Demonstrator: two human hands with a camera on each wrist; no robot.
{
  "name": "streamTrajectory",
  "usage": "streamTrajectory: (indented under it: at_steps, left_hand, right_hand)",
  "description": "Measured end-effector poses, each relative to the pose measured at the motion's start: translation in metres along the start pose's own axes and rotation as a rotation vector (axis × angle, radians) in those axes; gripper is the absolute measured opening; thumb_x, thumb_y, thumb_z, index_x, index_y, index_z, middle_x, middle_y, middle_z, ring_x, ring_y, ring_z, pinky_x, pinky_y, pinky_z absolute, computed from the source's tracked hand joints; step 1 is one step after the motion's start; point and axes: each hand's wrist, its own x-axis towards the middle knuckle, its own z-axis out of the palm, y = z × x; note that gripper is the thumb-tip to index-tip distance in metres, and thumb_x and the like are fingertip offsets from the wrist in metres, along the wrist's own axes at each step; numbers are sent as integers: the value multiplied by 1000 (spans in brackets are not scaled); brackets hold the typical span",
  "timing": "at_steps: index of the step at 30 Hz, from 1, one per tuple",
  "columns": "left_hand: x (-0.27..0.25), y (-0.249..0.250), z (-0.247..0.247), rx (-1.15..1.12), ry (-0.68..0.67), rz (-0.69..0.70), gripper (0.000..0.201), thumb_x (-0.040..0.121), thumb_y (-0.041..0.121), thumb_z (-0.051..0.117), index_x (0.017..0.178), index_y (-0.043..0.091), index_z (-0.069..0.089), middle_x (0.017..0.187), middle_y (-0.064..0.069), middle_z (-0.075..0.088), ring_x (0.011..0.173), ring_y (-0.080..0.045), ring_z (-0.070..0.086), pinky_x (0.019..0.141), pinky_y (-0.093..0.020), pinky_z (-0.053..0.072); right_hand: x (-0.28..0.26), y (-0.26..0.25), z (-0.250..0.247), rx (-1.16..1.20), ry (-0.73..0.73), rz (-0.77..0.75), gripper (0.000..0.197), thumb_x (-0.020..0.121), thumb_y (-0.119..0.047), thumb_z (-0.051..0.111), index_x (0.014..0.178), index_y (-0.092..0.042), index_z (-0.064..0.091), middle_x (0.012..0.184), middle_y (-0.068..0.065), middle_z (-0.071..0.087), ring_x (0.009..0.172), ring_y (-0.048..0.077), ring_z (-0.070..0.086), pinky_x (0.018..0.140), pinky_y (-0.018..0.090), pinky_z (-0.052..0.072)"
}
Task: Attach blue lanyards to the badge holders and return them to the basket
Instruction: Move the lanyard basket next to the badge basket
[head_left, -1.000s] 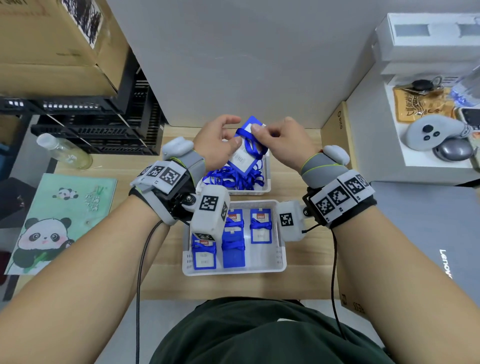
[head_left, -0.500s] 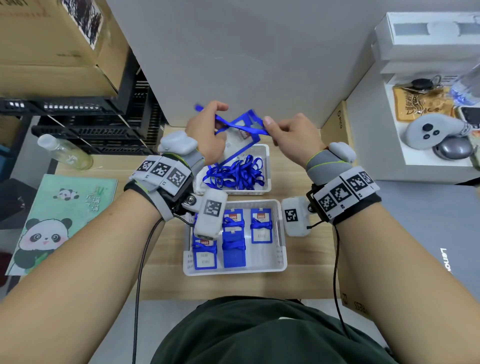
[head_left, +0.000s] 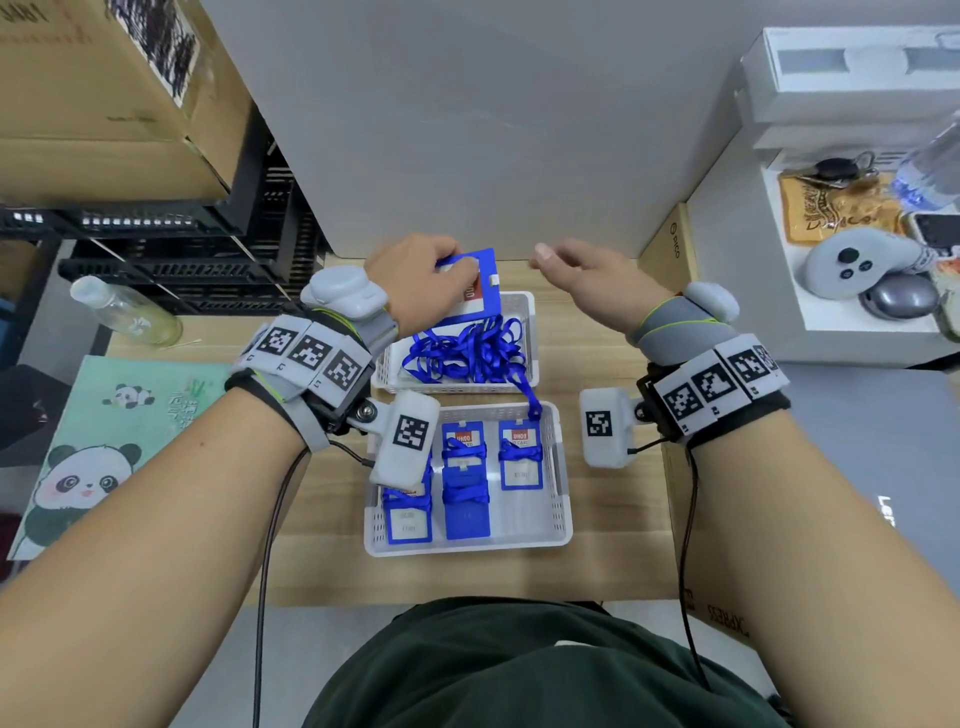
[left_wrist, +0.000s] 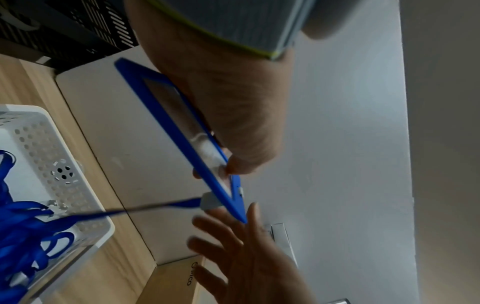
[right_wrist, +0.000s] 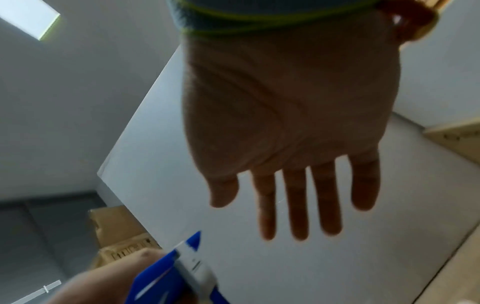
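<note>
Left hand (head_left: 415, 283) hides much of the badge holder (head_left: 480, 283) it grips.

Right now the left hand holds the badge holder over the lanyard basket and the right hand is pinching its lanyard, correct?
Not quite. The left hand does hold the badge holder over the lanyard basket, but the right hand is open with fingers spread, pinching nothing. The right wrist view shows it.

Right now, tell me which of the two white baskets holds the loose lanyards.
The far basket, below the hands: it holds a tangled heap of blue lanyards. The near basket holds badge holders laid flat.
</note>
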Motion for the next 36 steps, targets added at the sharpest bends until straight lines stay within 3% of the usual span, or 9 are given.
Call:
streamTrajectory:
  at_steps: [3, 5, 8, 11, 14, 20, 25, 30, 36]
  left_hand:
    - [3, 5, 0, -16, 9, 37, 45, 82, 51, 36, 78, 11, 56, 72, -7, 59, 74, -30, 53, 64, -35, 39]
    - [5, 5, -3, -25, 17, 36, 46, 79, 52, 34, 74, 9, 51, 67, -7, 53, 72, -30, 48, 63, -36, 38]
    - [7, 1, -9, -10, -10, 14, 57, 79, 63, 28, 73, 10, 48, 72, -7, 56, 75, -31, 51, 69, -39, 41]
    - [4, -1, -10, -1, -29, 21, 71, 74, 85, 33, 71, 16, 48, 64, 0, 53, 64, -24, 52, 61, -35, 40]
    - [4, 1, -9, 37, 32, 8, 68, 69, 85, 50, 73, 17, 51, 63, 1, 55, 62, -22, 53, 55, -32, 36]
    - [6, 0, -9, 119, 150, 100, 60, 69, 77, 60, 69, 19, 45, 64, 5, 54, 68, -24, 54, 62, -32, 35]
    - [6, 3, -4, 151, 198, 148, 62, 68, 78, 59, 71, 18, 44, 66, 6, 51, 72, -22, 50, 71, -37, 36]
    - [7, 6, -1, -8, 123, 53, 60, 81, 76, 46, 66, 17, 46, 57, 4, 47, 57, -19, 46, 54, -31, 33]
    - [14, -1, 1, -84, 81, 7, 70, 75, 80, 50, 78, 10, 59, 66, -3, 62, 66, -26, 60, 60, -35, 44]
  right_hand:
    - [-7, -12, 17, 276, -253, -65, 39, 97, -61, 34, 103, -43, 68, 125, -15, 64, 117, 6, 56, 106, 34, 36]
    - [-7, -13, 23, 373, -287, -126, 46, 99, -55, 36, 95, -26, 72, 108, -9, 71, 105, 9, 63, 104, 36, 41]
    - [-7, -13, 23, 506, -249, -199, 42, 101, -39, 45, 73, -11, 60, 67, 4, 62, 71, 20, 59, 87, 40, 46]
    - [-3, -14, 20, 433, -131, -202, 37, 101, -36, 50, 71, -14, 57, 47, -6, 43, 47, 12, 43, 64, 35, 48]
    - [-1, -17, 17, 395, -94, -205, 36, 103, -33, 46, 77, -14, 61, 49, -7, 37, 44, 9, 34, 50, 27, 40]
    - [-1, -19, 17, 310, -90, -128, 40, 104, -32, 41, 73, -18, 61, 56, -5, 35, 49, 12, 28, 50, 26, 28]
    - [0, -18, 16, 233, -41, -109, 41, 103, -36, 42, 69, -21, 60, 58, -2, 36, 52, 15, 31, 51, 30, 29]
    - [0, -18, 11, 15, 78, -192, 35, 101, -36, 47, 84, -18, 71, 57, -6, 38, 53, 12, 32, 55, 29, 28]
    - [5, -12, 7, -165, 147, -176, 33, 100, -36, 48, 88, -18, 73, 53, -7, 41, 51, 7, 37, 48, 18, 24]
